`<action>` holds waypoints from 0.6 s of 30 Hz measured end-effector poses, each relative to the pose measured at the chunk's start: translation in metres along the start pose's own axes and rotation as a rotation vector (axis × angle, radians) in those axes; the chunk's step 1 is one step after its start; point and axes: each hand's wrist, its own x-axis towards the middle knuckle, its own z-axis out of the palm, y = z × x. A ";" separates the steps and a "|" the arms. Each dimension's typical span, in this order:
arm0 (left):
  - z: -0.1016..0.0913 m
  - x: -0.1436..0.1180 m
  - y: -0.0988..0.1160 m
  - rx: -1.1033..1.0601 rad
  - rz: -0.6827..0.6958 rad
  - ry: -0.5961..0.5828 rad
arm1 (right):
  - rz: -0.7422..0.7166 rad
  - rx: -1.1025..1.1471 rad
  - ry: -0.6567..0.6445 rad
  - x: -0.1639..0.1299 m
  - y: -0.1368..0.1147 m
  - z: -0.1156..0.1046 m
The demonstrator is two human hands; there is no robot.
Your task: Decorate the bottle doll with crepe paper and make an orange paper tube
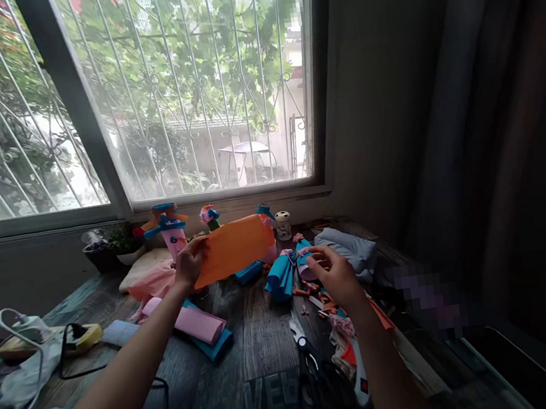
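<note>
My left hand [191,263] is closed on the left end of an orange sheet [235,244], which looks like crepe paper and is raised above the table. My right hand [335,275] has its fingers bent and apart, in front of a small blue and pink paper bundle [305,264]; I cannot tell whether the fingertips touch it. Just left of that stands a second blue paper bundle [281,277]. Black-handled scissors [303,355] lie with blades pointing away, between my forearms. Pink folded paper [200,320] rests on blue paper [214,348] beside my left forearm.
Several orange and pink scraps [339,323] lie under my right forearm, by a white-handled tool [360,377]. Paper figures [173,239] stand along the window sill side. A yellow power strip [87,339] with cables is at left, a grey cloth bundle [346,248] at right.
</note>
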 end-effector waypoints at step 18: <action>-0.094 -0.107 0.143 -0.534 -0.310 0.403 | 0.144 0.576 -0.417 -0.040 -0.021 0.081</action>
